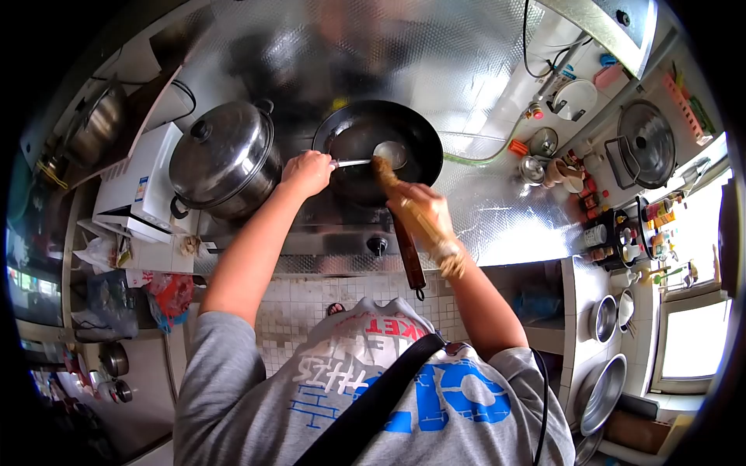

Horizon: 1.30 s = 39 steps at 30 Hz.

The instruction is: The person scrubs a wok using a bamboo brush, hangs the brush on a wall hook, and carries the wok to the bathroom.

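Note:
A black wok (pixel 424 151) sits on the stove, its wooden handle (pixel 409 256) pointing toward my body. My left hand (pixel 308 172) is closed round the handle of a metal ladle (pixel 391 150), whose round bowl hangs over the middle of the wok. In my right hand (pixel 424 208) is a tan straw wok brush (pixel 383 171), gripped around its middle. The brush's bristle end meets the ladle near where bowl and handle join. Its other end sticks out past my right wrist.
A large lidded steel pot (pixel 225 155) stands just left of the wok. A stove knob (pixel 377 245) is at the front edge. A green hose (pixel 489 159) runs across the foil-like surface at right. Several sauce bottles (pixel 594 235) and a hanging lid (pixel 649 144) are further right.

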Each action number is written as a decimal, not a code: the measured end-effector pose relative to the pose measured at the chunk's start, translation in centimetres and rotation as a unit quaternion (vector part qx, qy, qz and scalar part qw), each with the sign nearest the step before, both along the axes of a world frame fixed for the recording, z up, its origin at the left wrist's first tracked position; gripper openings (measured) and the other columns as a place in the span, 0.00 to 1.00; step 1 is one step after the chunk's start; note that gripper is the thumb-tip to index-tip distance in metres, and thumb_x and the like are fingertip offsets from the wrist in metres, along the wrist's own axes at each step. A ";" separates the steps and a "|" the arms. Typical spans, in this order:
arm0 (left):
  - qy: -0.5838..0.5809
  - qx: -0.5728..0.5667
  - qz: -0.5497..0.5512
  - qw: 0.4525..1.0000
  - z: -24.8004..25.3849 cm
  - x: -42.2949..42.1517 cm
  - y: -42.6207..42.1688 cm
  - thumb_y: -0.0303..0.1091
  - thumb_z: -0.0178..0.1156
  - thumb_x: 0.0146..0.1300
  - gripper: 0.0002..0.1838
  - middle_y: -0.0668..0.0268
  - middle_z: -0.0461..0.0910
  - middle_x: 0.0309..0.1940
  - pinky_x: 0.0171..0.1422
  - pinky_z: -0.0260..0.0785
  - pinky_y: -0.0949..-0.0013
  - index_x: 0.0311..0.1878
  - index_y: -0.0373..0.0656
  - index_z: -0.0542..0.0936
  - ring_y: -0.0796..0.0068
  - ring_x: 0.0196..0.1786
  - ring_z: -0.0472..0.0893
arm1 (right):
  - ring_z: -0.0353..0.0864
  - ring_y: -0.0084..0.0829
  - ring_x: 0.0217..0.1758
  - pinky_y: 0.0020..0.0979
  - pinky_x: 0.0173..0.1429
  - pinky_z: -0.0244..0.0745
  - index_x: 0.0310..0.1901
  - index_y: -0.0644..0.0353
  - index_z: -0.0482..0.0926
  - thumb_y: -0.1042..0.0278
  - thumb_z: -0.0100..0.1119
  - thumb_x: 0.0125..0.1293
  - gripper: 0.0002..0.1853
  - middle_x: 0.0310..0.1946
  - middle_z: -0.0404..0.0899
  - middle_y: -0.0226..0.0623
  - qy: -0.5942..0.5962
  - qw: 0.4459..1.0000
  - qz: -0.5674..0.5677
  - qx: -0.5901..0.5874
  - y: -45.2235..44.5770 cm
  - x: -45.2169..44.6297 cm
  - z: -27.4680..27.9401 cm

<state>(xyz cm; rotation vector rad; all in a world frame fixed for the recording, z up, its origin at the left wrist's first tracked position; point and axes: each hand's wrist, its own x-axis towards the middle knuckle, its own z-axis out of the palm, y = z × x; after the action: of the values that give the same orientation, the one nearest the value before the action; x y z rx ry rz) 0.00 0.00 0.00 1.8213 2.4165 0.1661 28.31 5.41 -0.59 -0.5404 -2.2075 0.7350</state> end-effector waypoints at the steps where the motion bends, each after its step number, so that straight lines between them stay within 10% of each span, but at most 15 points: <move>1: -0.005 -0.001 0.017 1.000 0.3 0.2 0.5 0.46 0.57 0.71 0.15 0.53 0.86 0.46 0.58 0.77 0.51 0.49 0.48 0.87 0.49 0.52 0.84 | 0.87 0.48 0.51 0.39 0.54 0.85 0.51 0.64 0.84 0.71 0.71 0.57 0.19 0.49 0.84 0.51 0.009 0.999 0.030 0.036 -0.6 -0.3 0.4; 12: -0.005 -0.025 0.048 0.999 2.3 1.0 0.1 0.44 0.57 0.71 0.15 0.50 0.86 0.43 0.56 0.76 0.47 0.44 0.45 0.87 0.45 0.49 0.84 | 0.86 0.38 0.41 0.35 0.44 0.84 0.38 0.57 0.85 0.64 0.70 0.62 0.08 0.40 0.86 0.36 0.005 0.987 0.044 0.156 1.6 0.5 0.8; 13: 0.002 -0.023 0.040 0.999 2.3 1.1 -0.3 0.44 0.57 0.70 0.15 0.50 0.86 0.43 0.56 0.76 0.47 0.44 0.45 0.87 0.45 0.49 0.84 | 0.86 0.36 0.40 0.35 0.45 0.83 0.41 0.56 0.85 0.63 0.69 0.64 0.08 0.39 0.86 0.35 -0.133 0.972 -0.031 0.188 2.5 0.7 1.3; 17: 0.055 -0.004 0.007 0.998 1.9 0.7 -0.9 0.42 0.58 0.69 0.13 0.53 0.86 0.41 0.54 0.77 0.50 0.44 0.45 0.87 0.48 0.48 0.85 | 0.86 0.32 0.39 0.33 0.44 0.81 0.49 0.56 0.83 0.58 0.67 0.68 0.14 0.38 0.86 0.34 0.001 0.996 -0.060 -0.063 5.8 3.8 3.9; 33: 0.151 0.075 -0.116 0.979 1.6 0.2 -1.8 0.34 0.60 0.65 0.09 0.59 0.81 0.39 0.51 0.75 0.53 0.45 0.43 0.83 0.56 0.47 0.84 | 0.86 0.39 0.43 0.38 0.47 0.80 0.38 0.60 0.86 0.60 0.76 0.56 0.14 0.36 0.86 0.39 -0.017 0.999 -0.041 0.011 11.2 -1.3 4.7; 39: 0.111 0.067 -0.100 0.986 1.6 -0.1 -2.4 0.32 0.56 0.66 0.09 0.58 0.83 0.41 0.50 0.77 0.53 0.43 0.45 0.85 0.56 0.47 0.85 | 0.86 0.33 0.33 0.34 0.39 0.80 0.40 0.61 0.87 0.59 0.73 0.61 0.14 0.33 0.86 0.37 -0.028 0.989 0.033 -0.143 9.6 -1.5 5.5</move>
<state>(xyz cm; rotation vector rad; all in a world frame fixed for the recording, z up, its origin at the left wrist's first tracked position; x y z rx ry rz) -0.06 -2.39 1.63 2.2395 2.3933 0.1157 26.80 15.00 4.91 -0.6363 -2.1927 1.0942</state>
